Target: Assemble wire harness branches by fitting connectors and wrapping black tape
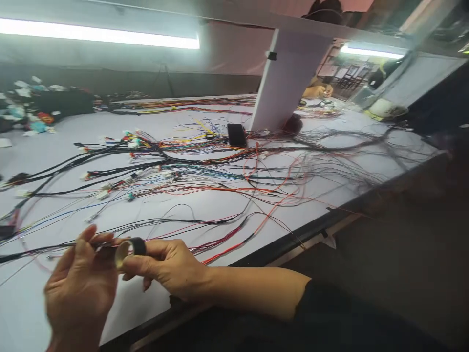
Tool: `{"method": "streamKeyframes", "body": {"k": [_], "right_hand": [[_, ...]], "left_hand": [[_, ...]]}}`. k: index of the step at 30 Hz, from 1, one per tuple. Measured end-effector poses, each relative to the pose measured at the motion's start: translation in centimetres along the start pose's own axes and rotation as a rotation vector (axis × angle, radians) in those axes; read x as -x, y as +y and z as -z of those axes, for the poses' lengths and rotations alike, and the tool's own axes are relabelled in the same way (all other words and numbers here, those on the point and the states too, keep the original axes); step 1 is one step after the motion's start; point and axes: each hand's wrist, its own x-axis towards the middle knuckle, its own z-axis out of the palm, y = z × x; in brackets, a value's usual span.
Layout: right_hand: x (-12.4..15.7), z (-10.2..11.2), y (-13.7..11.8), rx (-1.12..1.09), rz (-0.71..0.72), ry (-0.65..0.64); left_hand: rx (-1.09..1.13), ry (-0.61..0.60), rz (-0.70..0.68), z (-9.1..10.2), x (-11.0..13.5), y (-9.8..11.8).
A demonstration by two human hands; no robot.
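My right hand (176, 266) pinches a roll of black tape (138, 246) between thumb and fingers, its pale inner core turned partly toward me. Close beside it, my left hand (82, 286) is closed with thumb and fingertips on a thin black wire bundle (40, 250). That bundle runs in from the left edge of the table. Between the two hands the wires and any tape end are partly hidden and blurred. Dark red wires (223, 238) and bright red wires (229, 253) lie just beyond my right hand.
Long wire harnesses (205, 160) with white connectors (104, 192) spread across the white table (22, 303). A black phone (236, 135) lies near an upright white panel (289, 78). Behind the panel, another person's hands (318, 91) show. The table's dark front edge (293, 233) runs diagonally.
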Motion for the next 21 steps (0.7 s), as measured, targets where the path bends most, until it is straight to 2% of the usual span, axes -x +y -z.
{"method": "streamKeyframes", "body": {"k": [2,5,9,12,17,21], "right_hand": [[0.2,-0.1,0.0,0.052,0.037,0.008],[0.4,-0.1,-0.2,0.108,0.085,-0.020],[0.3,-0.1,-0.7,-0.001,-0.042,0.020],[-0.2,0.0,-1.3,-0.166,-0.146,0.071],[-1.0,0.1,-2.2,-0.178,-0.116,0.127],[-1.1,0.1,-2.7,-0.081,-0.110,0.116]], "left_hand": [[0.180,0.083,0.037,-1.6,0.9,0.8],[0.067,0.112,0.052,-2.6,1.6,0.6],[-0.125,0.118,0.007,-1.7,1.7,-0.4],[-0.080,0.108,-0.009,-1.3,1.6,-0.6],[0.040,0.044,-0.005,-1.6,1.3,-0.3],[0.055,0.158,-0.012,-1.3,1.1,-0.1]]}}
